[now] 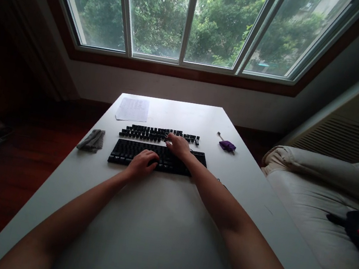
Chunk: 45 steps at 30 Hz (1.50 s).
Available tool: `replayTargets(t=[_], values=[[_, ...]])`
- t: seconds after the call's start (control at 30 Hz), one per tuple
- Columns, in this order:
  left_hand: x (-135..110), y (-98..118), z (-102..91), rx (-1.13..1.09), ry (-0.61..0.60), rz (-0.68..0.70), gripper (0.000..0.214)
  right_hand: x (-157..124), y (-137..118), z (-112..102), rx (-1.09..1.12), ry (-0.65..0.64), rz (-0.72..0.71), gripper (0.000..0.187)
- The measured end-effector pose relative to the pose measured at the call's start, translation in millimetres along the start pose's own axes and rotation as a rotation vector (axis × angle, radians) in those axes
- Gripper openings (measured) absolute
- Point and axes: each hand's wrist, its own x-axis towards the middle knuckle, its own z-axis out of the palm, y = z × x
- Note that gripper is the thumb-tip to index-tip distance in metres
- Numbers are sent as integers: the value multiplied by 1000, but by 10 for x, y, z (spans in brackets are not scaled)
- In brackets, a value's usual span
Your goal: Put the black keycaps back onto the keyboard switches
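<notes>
A black keyboard [121, 150] lies across the white table. My left hand [142, 163] rests on its lower middle part, with thumb and forefinger apart and nothing visible between them. Just behind the keyboard, loose black keycaps [141, 133] stand in rows on the tabletop. My right hand [179, 147] reaches over the keyboard's back edge to these rows. Its thumb and fingertips are drawn together at the keycaps, and whatever they pinch is too small to make out.
On the white table [156, 231] are a grey cloth [92, 140] at left, a printed paper [132, 109] at the back, and a purple item [227, 146] beside a small brush [219, 135] at right. A pale sofa [305, 206] flanks the right edge. A window [188, 16] is ahead.
</notes>
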Motion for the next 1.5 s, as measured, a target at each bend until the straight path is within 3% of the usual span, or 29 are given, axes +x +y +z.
replayTargets(t=[0.27, 1.5], values=[[9, 6, -13, 43, -31, 49, 21, 240, -88, 35, -89, -131, -41, 34], [4, 1, -30, 63, -39, 72, 22, 313, -118, 154, -5, -133, 33, 37]])
